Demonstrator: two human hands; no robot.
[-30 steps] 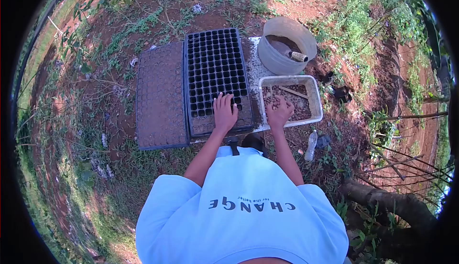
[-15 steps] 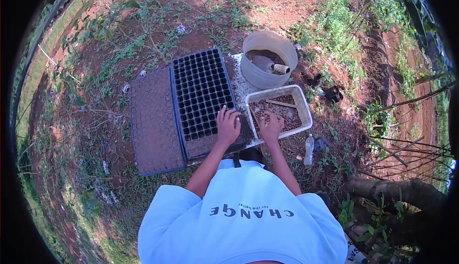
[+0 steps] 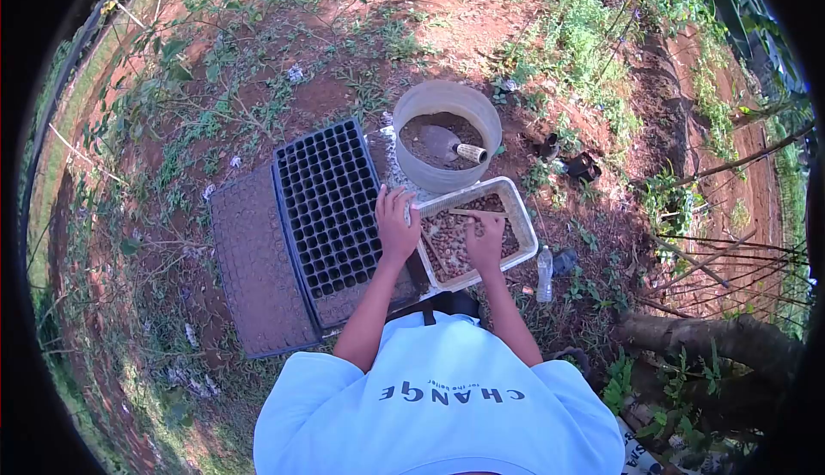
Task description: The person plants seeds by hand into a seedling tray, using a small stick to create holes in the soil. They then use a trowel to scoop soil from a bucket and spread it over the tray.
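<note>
My left hand (image 3: 397, 224) rests between the black seedling tray (image 3: 331, 208) and the cream plastic basket (image 3: 523, 228), its fingers stretched out and its thumb by the basket's rim. My right hand (image 3: 486, 247) is inside the basket, over small brown seed-like pieces (image 3: 447, 236), with its fingers curled. A thin wooden stick (image 3: 464, 212) lies right at those fingertips; whether they grip it or something smaller is hidden. The seedling tray has dark hollow cells, with soil covering the rows nearest me. A second stick lies along the basket's left side.
Left of the seedling tray lies a soil-filled tray (image 3: 258, 260). Beyond the basket stands a round translucent tub (image 3: 412, 159) holding soil and a trowel (image 3: 469, 153). A plastic bottle (image 3: 545, 275) stands at the right. A thick log (image 3: 705, 340) lies lower right.
My left hand has moved off the seedling tray's cells towards the basket. My right hand has reached further into the basket, up to the stick. The view has shifted.
</note>
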